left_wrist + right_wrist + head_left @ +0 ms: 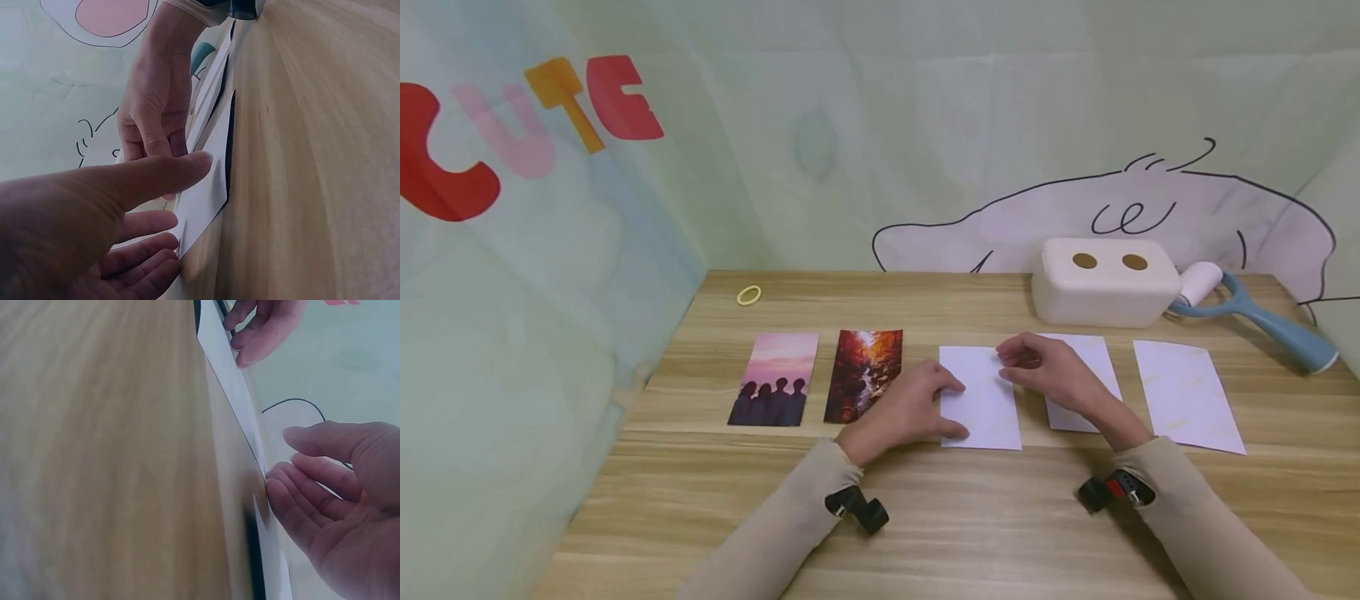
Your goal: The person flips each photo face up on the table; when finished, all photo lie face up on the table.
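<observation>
In the head view, a white card [981,408] lies face-down-looking and blank on the wooden table between both hands. My left hand [898,410] is at its left edge, thumb and fingers spread apart and nothing pinched between them. At the card's upper right corner is my right hand [1048,367], its fingers loosely bent with a gap to the thumb. The right wrist view shows the right fingertips [275,487] at the card's edge; whether they touch it I cannot tell. A second white card [1078,400] lies partly under the right forearm.
Left of the hands lie a sunset photo with silhouettes [775,375] and an autumn stream photo [861,367]. A third white card [1187,396] is at the right. Behind stand a cream box [1105,287] and a blue-handled lint roller [1262,317]. A yellow ring [748,296] lies back left.
</observation>
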A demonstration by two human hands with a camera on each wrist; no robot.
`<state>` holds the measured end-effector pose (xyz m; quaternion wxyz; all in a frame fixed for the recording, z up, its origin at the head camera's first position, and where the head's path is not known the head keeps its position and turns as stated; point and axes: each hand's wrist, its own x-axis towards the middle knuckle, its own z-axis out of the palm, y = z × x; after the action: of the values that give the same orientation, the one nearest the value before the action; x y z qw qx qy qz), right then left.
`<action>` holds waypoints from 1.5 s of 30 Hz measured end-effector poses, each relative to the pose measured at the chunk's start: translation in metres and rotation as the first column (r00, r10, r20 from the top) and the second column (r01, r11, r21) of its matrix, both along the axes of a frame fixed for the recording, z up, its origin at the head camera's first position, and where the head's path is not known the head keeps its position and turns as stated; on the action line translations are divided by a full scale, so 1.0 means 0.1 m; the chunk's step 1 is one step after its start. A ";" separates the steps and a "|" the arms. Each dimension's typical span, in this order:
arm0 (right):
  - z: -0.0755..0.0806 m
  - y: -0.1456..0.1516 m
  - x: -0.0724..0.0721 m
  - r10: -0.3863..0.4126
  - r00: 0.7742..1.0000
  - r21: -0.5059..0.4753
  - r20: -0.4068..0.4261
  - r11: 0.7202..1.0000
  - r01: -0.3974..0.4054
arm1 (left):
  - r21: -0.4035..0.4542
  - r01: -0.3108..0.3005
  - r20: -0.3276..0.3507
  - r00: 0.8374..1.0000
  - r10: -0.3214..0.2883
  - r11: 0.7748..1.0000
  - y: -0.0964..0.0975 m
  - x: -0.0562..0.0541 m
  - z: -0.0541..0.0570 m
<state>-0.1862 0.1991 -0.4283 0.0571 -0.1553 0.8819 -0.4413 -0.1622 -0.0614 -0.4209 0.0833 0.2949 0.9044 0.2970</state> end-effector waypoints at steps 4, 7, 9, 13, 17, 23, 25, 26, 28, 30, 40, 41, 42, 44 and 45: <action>0.01 0.00 0.01 -0.001 1.000 -0.004 -0.001 1.000 0.001 | -0.035 0.024 -0.013 1.000 -0.024 0.999 0.00 0.04 -0.01; 0.00 0.00 0.01 0.006 1.000 -0.023 -0.008 1.000 -0.006 | -0.042 0.035 -0.036 0.999 -0.036 0.999 -0.01 0.07 -0.01; 0.00 0.01 0.01 0.012 1.000 -0.032 -0.013 0.999 -0.013 | -0.053 0.043 -0.062 0.997 -0.046 0.998 -0.01 0.08 -0.02; -0.01 0.01 0.01 0.007 1.000 -0.024 -0.010 1.000 -0.007 | -0.076 0.045 -0.091 0.995 -0.052 0.996 0.00 0.11 -0.02; -0.02 0.01 0.01 0.002 1.000 -0.007 -0.004 1.000 -0.002 | -0.089 0.039 -0.098 0.994 -0.047 0.995 0.00 0.13 -0.01; -0.01 0.02 0.01 0.004 1.000 -0.001 0.006 1.000 -0.003 | -0.089 0.049 -0.067 0.996 -0.055 0.995 -0.02 0.13 0.00; 0.00 0.03 0.02 0.002 1.000 -0.001 0.007 1.000 -0.002 | -0.075 0.057 -0.046 0.997 -0.060 0.996 -0.03 0.10 -0.01; 0.00 0.03 0.02 0.004 1.000 -0.002 0.006 1.000 -0.004 | -0.064 0.061 -0.037 0.997 -0.063 0.996 -0.04 0.09 -0.01; 0.02 0.03 0.03 0.006 1.000 -0.007 0.003 1.000 -0.006 | -0.044 0.069 -0.030 0.997 -0.070 0.997 -0.06 0.06 -0.02; 0.03 0.04 0.03 0.003 1.000 -0.007 -0.002 1.000 -0.003 | -0.023 0.079 -0.035 0.996 -0.080 0.997 -0.07 0.04 -0.03; 0.10 0.12 0.03 0.009 1.000 0.048 0.013 0.999 -0.009 | 0.087 0.087 -0.010 0.996 -0.086 0.992 -0.13 -0.02 -0.08; 0.10 0.12 0.03 0.010 1.000 0.051 0.025 0.999 -0.011 | 0.092 0.083 -0.001 0.997 -0.083 0.992 -0.14 -0.03 -0.08; 0.11 0.12 0.02 0.012 0.999 0.051 0.042 0.999 -0.014 | 0.098 0.080 0.002 0.997 -0.081 0.992 -0.14 -0.03 -0.08; 0.12 0.13 0.02 0.010 0.996 0.052 0.085 0.999 -0.015 | 0.106 0.076 0.011 0.997 -0.078 0.991 -0.14 -0.03 -0.08; 0.12 0.13 0.02 0.007 0.994 0.052 0.110 0.999 -0.013 | 0.109 0.075 0.014 0.997 -0.077 0.991 -0.15 -0.03 -0.08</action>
<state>-0.1837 0.2119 -0.4163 0.1118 -0.1338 0.8879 -0.4256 -0.1655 -0.0760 -0.4293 0.0869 0.3306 0.8742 0.3450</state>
